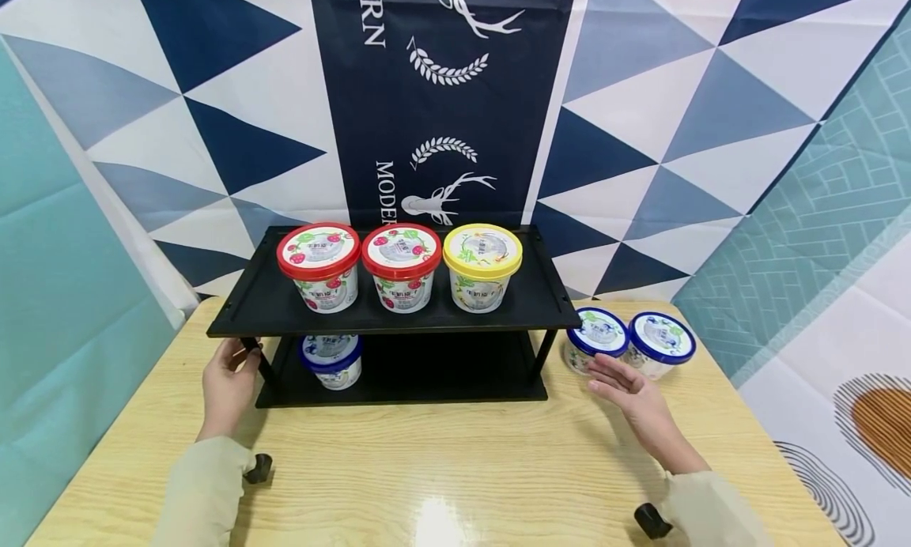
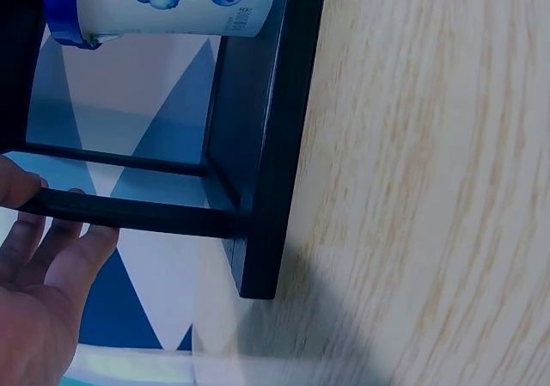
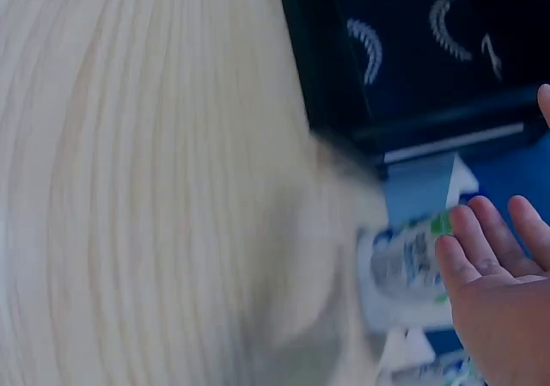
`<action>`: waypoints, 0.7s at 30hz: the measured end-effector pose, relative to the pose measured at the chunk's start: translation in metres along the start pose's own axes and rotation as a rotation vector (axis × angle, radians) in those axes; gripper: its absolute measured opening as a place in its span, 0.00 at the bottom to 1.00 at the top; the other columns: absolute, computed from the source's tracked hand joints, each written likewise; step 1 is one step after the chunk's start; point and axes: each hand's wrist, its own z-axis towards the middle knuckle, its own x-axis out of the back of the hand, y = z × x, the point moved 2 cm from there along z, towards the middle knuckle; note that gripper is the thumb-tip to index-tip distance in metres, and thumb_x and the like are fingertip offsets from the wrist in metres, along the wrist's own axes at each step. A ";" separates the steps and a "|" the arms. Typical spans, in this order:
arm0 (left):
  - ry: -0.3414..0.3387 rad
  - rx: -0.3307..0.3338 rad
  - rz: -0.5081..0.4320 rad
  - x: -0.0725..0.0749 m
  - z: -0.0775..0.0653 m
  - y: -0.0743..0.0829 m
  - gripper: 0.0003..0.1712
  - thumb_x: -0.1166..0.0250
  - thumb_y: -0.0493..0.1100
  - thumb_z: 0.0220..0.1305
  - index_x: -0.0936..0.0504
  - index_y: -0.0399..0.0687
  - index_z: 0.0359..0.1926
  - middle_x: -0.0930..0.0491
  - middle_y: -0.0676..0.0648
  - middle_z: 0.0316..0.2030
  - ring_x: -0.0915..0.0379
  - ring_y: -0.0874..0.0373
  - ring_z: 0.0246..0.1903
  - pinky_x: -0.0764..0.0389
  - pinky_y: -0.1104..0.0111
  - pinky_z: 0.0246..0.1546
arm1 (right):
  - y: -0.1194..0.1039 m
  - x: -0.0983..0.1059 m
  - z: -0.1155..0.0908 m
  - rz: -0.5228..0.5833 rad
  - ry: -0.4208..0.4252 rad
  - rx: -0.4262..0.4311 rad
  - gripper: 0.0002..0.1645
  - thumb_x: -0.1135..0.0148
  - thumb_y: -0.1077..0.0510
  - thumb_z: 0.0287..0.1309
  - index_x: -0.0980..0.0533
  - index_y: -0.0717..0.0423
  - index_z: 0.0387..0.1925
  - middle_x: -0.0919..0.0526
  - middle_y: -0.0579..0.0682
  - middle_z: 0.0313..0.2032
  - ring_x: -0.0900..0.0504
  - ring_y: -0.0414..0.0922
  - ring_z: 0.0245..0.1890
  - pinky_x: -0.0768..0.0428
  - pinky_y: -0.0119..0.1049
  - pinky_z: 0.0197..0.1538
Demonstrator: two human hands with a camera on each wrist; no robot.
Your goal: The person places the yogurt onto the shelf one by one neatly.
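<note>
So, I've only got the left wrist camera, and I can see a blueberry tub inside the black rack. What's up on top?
Observer: On top of the rack stand two red-lidded tubs and a yellow-lidded tub.
Operator: Cool! Where's the other hand?
Observer: The right hand is by two blue-lidded tubs, to the right of the rack.
Operator: Is it grabbing one?
Observer: No, its fingers are stretched out, not curled round a tub. Whether they touch one, I can't tell.
</note>
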 end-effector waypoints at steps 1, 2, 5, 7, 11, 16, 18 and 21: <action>0.001 -0.001 0.000 0.000 0.000 0.000 0.16 0.47 0.34 0.66 0.26 0.41 0.54 0.23 0.42 0.49 0.36 0.84 0.39 0.30 0.92 0.40 | 0.002 0.004 0.000 -0.012 0.013 0.000 0.34 0.43 0.65 0.61 0.43 0.73 0.64 0.20 0.31 0.47 0.22 0.29 0.49 0.22 0.19 0.49; 0.002 -0.002 -0.003 0.000 0.000 -0.001 0.16 0.47 0.34 0.66 0.26 0.40 0.54 0.23 0.42 0.49 0.36 0.83 0.39 0.30 0.92 0.40 | 0.004 0.008 0.000 -0.021 0.025 -0.001 0.35 0.43 0.64 0.61 0.45 0.75 0.64 0.20 0.30 0.46 0.21 0.28 0.48 0.22 0.18 0.49; 0.002 -0.004 -0.009 0.000 0.001 -0.001 0.16 0.47 0.34 0.66 0.26 0.40 0.54 0.24 0.42 0.49 0.35 0.83 0.39 0.30 0.92 0.41 | 0.008 0.018 0.000 -0.035 0.067 -0.002 0.36 0.43 0.63 0.61 0.46 0.77 0.64 0.19 0.30 0.44 0.20 0.27 0.46 0.22 0.19 0.48; -0.001 -0.003 -0.010 0.000 0.001 0.000 0.16 0.46 0.34 0.66 0.26 0.40 0.54 0.24 0.42 0.49 0.35 0.83 0.39 0.30 0.92 0.41 | 0.009 0.024 0.000 -0.033 0.092 -0.002 0.35 0.42 0.63 0.61 0.44 0.76 0.63 0.19 0.29 0.43 0.20 0.27 0.44 0.21 0.19 0.47; -0.002 0.006 -0.007 0.000 0.000 0.001 0.17 0.47 0.34 0.66 0.26 0.41 0.55 0.24 0.44 0.49 0.35 0.83 0.39 0.30 0.92 0.41 | 0.010 0.031 0.000 -0.002 0.122 -0.012 0.31 0.42 0.63 0.61 0.40 0.71 0.62 0.18 0.29 0.42 0.20 0.26 0.42 0.22 0.18 0.46; 0.010 -0.005 -0.009 0.000 0.000 0.002 0.16 0.46 0.33 0.65 0.26 0.39 0.54 0.24 0.44 0.47 0.35 0.83 0.38 0.30 0.92 0.41 | 0.012 0.037 0.001 0.050 0.157 -0.028 0.26 0.43 0.64 0.61 0.36 0.61 0.60 0.19 0.28 0.42 0.21 0.25 0.43 0.22 0.17 0.45; 0.016 -0.014 -0.011 0.000 0.000 0.002 0.16 0.46 0.32 0.64 0.25 0.38 0.53 0.24 0.44 0.45 0.34 0.83 0.38 0.30 0.92 0.41 | 0.013 0.039 0.001 0.065 0.165 -0.032 0.26 0.43 0.65 0.61 0.37 0.60 0.60 0.19 0.28 0.42 0.21 0.25 0.43 0.22 0.16 0.45; 0.019 -0.026 -0.014 0.000 -0.001 0.003 0.15 0.46 0.31 0.64 0.25 0.38 0.52 0.23 0.43 0.44 0.34 0.83 0.37 0.30 0.92 0.41 | 0.015 0.041 0.003 0.092 0.170 -0.033 0.30 0.43 0.66 0.61 0.41 0.63 0.63 0.19 0.29 0.42 0.20 0.26 0.43 0.22 0.17 0.46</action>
